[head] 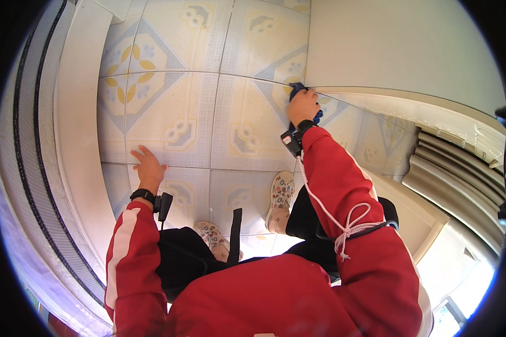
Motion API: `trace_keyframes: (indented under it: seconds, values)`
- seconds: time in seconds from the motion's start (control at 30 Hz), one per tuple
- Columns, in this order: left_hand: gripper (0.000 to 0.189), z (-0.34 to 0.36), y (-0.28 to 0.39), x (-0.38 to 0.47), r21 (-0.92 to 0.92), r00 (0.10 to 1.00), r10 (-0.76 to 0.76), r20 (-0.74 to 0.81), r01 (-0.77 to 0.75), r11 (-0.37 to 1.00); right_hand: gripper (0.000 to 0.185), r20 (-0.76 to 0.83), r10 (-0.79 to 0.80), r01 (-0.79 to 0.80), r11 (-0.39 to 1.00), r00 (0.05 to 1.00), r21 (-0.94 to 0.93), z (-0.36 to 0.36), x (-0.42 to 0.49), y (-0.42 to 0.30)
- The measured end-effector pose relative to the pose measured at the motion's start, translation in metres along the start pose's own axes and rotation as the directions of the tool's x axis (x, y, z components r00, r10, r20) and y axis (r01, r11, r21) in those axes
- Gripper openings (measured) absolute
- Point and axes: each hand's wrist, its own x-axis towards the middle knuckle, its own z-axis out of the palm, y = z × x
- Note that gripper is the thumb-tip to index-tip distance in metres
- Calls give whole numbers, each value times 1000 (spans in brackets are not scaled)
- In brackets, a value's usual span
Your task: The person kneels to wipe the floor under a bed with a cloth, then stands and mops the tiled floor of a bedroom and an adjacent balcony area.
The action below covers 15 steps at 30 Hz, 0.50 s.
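Note:
My right hand (303,107) presses a dark blue cloth (297,89) against the tiled floor (244,130), beside the lower corner of a pale cabinet panel (388,46). Folds of the cloth stick out on both sides of the hand, and the palm hides the rest. To the left, my left hand (148,167) is spread over the floor tiles with its fingers apart and nothing in it. Whether its fingertips touch the tiles I cannot tell. Each wrist wears a black strap with a small black device.
A pale bed frame (78,126) with a mattress (29,126) runs along the left. At the right, silvery brown rolled or folded material (451,172) lies beside a pale board (409,215). My patterned shoes (282,189) stand on the tiles. A white cord (350,229) is tied around my right sleeve.

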Motion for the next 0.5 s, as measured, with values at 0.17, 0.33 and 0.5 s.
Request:
trace_keyframes:
  seconds: [0.17,0.33,0.5]
  values:
    - [117,2,-2,0,39,999,27,-25,-26,999,32,-91,-115,117,993,989,21,-9,-15,-98]
    - [119,-3,0,-5,17,1000,3,-26,-2,1000,30,-184,-467,490,865,865,110,-42,-42,-192]
    - [119,-13,2,-9,20,999,-52,8,52,998,40,-55,-805,526,331,590,784,-64,-52,-231]
